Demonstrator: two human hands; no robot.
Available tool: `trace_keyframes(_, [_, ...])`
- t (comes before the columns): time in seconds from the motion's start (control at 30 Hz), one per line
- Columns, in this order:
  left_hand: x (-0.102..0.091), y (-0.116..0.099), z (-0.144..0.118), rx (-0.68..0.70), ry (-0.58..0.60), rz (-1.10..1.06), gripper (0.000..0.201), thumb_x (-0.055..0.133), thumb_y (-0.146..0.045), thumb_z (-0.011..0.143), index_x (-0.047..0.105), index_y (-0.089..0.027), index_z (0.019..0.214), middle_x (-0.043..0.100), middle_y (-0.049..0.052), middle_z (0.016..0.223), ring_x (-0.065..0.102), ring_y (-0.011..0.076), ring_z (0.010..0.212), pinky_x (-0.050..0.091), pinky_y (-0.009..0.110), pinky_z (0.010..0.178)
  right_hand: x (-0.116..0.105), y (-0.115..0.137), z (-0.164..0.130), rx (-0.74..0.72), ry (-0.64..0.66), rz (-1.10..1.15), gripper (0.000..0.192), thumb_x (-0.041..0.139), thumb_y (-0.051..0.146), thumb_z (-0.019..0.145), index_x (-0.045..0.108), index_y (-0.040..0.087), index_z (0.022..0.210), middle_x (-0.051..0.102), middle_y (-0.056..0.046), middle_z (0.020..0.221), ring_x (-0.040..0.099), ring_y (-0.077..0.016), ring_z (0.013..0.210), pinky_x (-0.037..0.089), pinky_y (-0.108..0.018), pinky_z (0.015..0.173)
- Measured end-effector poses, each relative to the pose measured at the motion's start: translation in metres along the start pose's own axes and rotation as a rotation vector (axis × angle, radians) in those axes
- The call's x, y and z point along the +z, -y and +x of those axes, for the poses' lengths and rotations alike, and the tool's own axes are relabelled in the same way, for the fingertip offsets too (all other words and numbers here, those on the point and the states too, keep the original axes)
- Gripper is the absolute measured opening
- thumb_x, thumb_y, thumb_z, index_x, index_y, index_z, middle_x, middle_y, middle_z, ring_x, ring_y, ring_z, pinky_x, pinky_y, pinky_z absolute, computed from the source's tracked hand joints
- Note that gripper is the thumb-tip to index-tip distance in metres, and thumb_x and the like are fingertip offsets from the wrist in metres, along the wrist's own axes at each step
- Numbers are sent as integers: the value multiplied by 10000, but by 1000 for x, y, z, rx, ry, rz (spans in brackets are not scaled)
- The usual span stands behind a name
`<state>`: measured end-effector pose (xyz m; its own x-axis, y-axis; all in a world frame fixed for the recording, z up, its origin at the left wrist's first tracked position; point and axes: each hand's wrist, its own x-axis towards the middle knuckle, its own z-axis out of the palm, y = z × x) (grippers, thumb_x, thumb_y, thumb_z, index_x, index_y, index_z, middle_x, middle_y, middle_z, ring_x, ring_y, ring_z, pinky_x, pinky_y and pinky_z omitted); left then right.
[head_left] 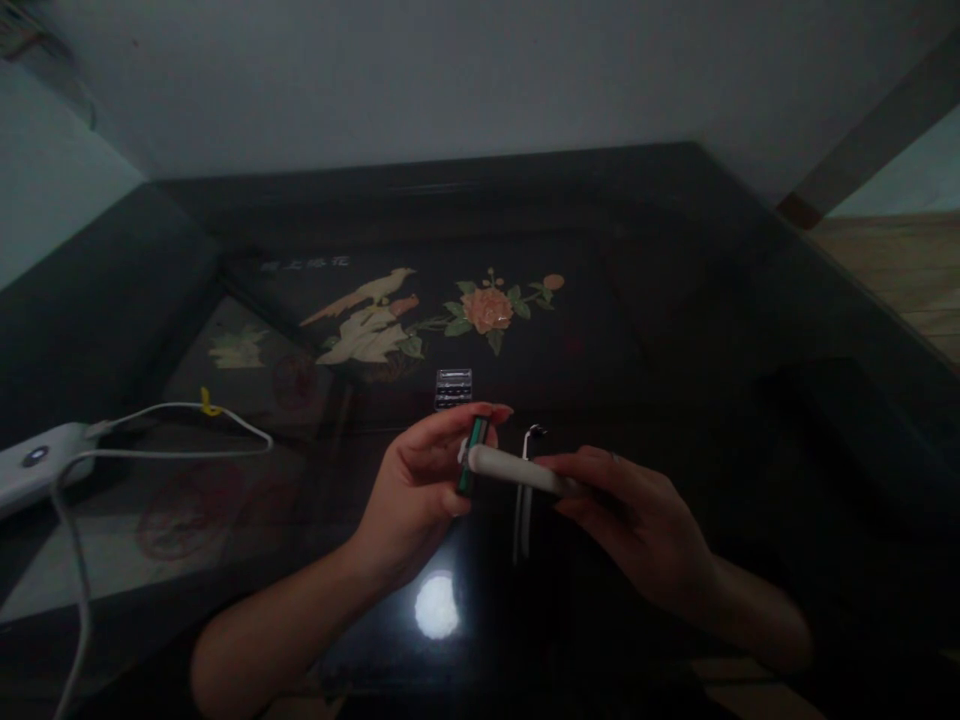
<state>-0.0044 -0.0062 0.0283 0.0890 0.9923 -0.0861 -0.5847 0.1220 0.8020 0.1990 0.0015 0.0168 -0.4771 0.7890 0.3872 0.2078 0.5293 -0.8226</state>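
Observation:
My left hand [420, 480] grips a narrow black-and-green head [472, 455] between thumb and fingers. This head sits crosswise at the end of a thick white handle [517, 470], and the whole looks like a razor. My right hand [630, 510] is closed around the handle's other end, thumb below and fingers above. Just beyond my left fingertips lies a small clear plastic case [454, 388] with dark rows inside. Behind the handle is a thin, pale, shiny object [526, 510] with a dark tip; its kind cannot be made out.
The glossy dark table [637, 300] carries a bird-and-flower picture [487, 308] and reflects a round light. At left sits a white box-shaped device [45, 465] with a white cable [172, 454] and a yellow tie [208, 404]. A pale wall stands behind the table.

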Motion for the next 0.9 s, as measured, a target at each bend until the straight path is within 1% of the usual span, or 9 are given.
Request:
trace_keyframes(0.07, [1, 0, 0, -13, 0, 4, 482, 928, -338, 498, 769, -273, 948, 748, 29, 1018, 670, 149, 819, 526, 226, 757, 0, 0, 0, -7, -3, -7, 268, 537, 201, 948, 614, 261, 1198, 630, 8, 767, 575, -111, 622, 487, -198, 556])
trace_keyframes(0.17, [1, -1, 1, -9, 7, 4, 465, 918, -312, 530, 765, -278, 968, 743, 29, 1047, 662, 133, 785, 523, 207, 710, 0, 1, 1, -40, 17, 7, 259, 538, 205, 949, 614, 252, 1192, 619, 12, 757, 567, -105, 610, 482, -189, 545])
trace_keyframes(0.23, [0, 0, 1, -1, 11, -5, 447, 917, -301, 536, 767, -296, 958, 746, 13, 1047, 659, 118, 769, 516, 188, 695, 0, 0, 1, -16, -4, -3, 268, 539, 187, 945, 609, 257, 1194, 617, 12, 774, 574, -108, 633, 488, -189, 562])
trace_keyframes(0.33, [-2, 2, 2, 0, 15, -3, 451, 921, -296, 527, 768, -288, 951, 749, 11, 1035, 664, 123, 777, 522, 197, 721, -1, -1, 0, 1, -19, -11, 300, 542, 166, 939, 597, 267, 1215, 617, 12, 792, 573, -108, 649, 490, -189, 577])
trace_keyframes(0.47, [-9, 7, 1, 32, -44, 36, 426, 883, -201, 590, 751, -277, 987, 742, 33, 1052, 670, 151, 799, 524, 231, 711, 0, -2, -2, -45, 42, 11, 301, 535, 180, 945, 595, 261, 1228, 628, -2, 819, 566, -107, 634, 491, -193, 565])
trace_keyframes(0.53, [-12, 9, 0, 34, -66, 48, 416, 868, -172, 604, 747, -274, 989, 741, 36, 1051, 673, 160, 818, 523, 242, 723, 1, -2, -2, -42, 45, 11, 299, 530, 188, 949, 596, 261, 1231, 631, -6, 815, 573, -112, 637, 492, -199, 561])
trace_keyframes(0.63, [-11, 8, -1, 17, -54, 35, 430, 885, -176, 575, 753, -282, 969, 749, 26, 1029, 679, 168, 855, 527, 252, 758, 3, -4, -2, -25, 28, 6, 298, 528, 188, 948, 600, 262, 1227, 627, -5, 793, 583, -117, 637, 489, -200, 553])
trace_keyframes(0.77, [-7, 6, -1, -21, -31, 13, 445, 896, -179, 557, 757, -283, 966, 753, 18, 1043, 685, 159, 843, 534, 233, 744, 4, -5, 0, 5, -8, -21, 296, 535, 165, 938, 606, 271, 1205, 643, 0, 812, 599, -116, 649, 509, -203, 581])
trace_keyframes(0.9, [-2, 3, 1, -32, -7, 0, 404, 896, -208, 569, 768, -257, 949, 760, 18, 1038, 695, 151, 857, 533, 223, 801, 1, -4, 3, 46, -53, -56, 301, 550, 150, 928, 598, 275, 1198, 691, -13, 904, 647, -139, 756, 535, -221, 656])
